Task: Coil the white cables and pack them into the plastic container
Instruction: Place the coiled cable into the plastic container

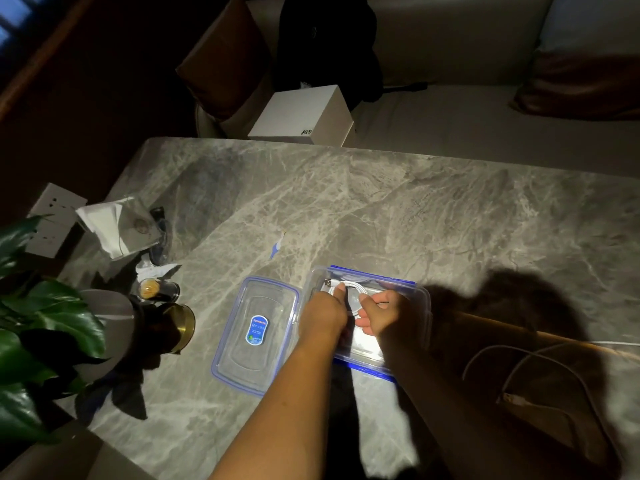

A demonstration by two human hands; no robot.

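A clear plastic container (420,306) with blue rim stands on the marble table near the front. Both hands reach into it. My left hand (323,315) and my right hand (381,313) pinch a coiled white cable (356,288) inside the container, its USB plug lying toward the far left corner. The container's lid (256,332), clear with a blue sticker, lies flat just left of it. A second white cable (540,362) lies loose in shadow at the right, a plug end near the table's front edge.
The marble table (381,209) carries tissues and a clear bag (117,226) at the left, a small jar (156,289), a brass-rimmed dark pot (176,327) and a leafy plant (38,334). A white box (301,117) rests beyond the far edge by a sofa.
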